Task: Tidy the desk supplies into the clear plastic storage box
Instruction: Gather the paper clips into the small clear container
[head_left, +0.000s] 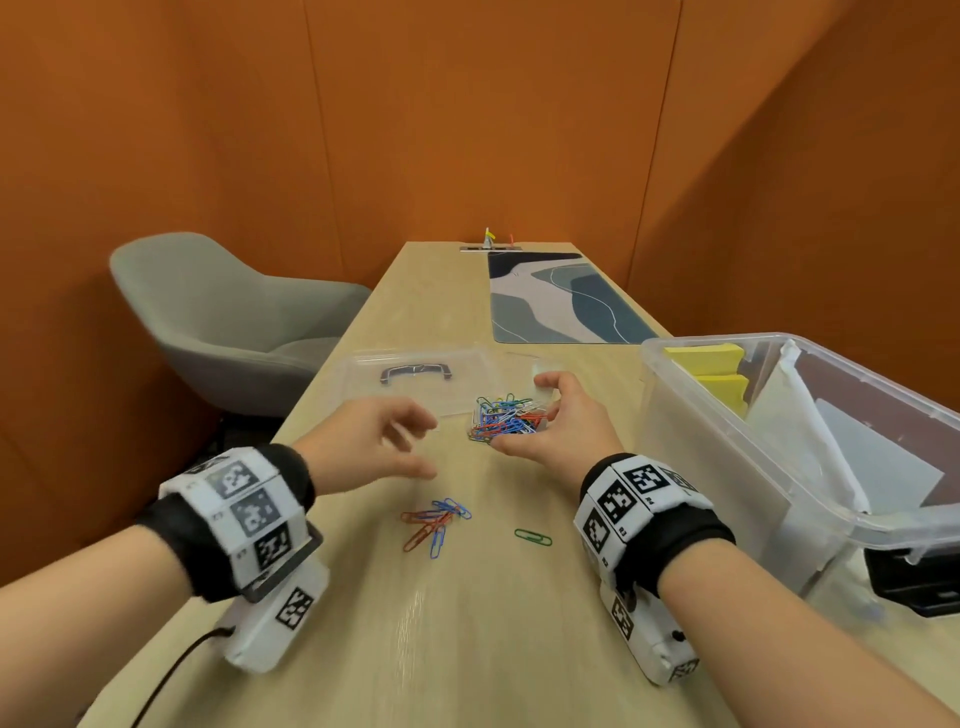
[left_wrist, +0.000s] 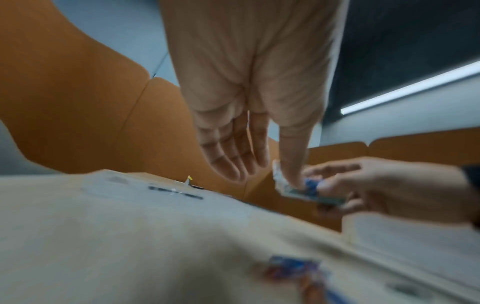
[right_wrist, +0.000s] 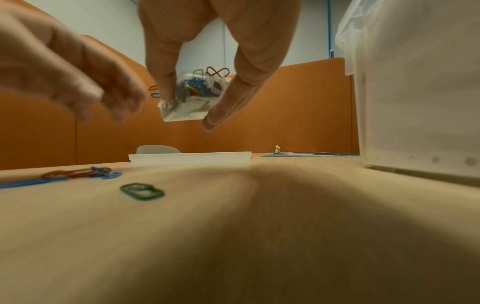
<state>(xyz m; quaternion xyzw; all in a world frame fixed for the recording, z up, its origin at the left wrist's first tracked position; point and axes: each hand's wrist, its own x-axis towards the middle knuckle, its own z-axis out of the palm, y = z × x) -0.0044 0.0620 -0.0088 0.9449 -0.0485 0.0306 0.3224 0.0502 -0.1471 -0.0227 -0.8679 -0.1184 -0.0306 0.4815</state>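
The right hand (head_left: 558, 421) pinches a small clear case (right_wrist: 191, 98) between its thumb and fingers and holds it up off the counter (head_left: 467, 623). The case is see-through and full of paper clips (head_left: 506, 418) in blue, red, green and white. Some clips poke out over the top.

The left hand (head_left: 371, 441) is just beside the right hand, on its left. Its fingers are loosely spread and it holds nothing. It is blurry in all the views.

Near both wrists, a little bunch of loose clips (head_left: 435, 525) lies flat on the counter. They are red and blue and touch each other. One green clip (head_left: 532, 537) lies alone, a bit closer to the right wrist.

To the right of the right hand stands the clear plastic storage box (head_left: 727, 457). It is open on top. Inside are yellow sticky pads (head_left: 714, 364) at the far end and white paper sheets (head_left: 852, 441) leaning in it.

Just past the hands lies a flat clear lid (head_left: 415, 379) with a dark handle. Farther away is a blue and grey mat (head_left: 561, 299). To the left of the left hand, off the counter, is a grey chair (head_left: 218, 312).
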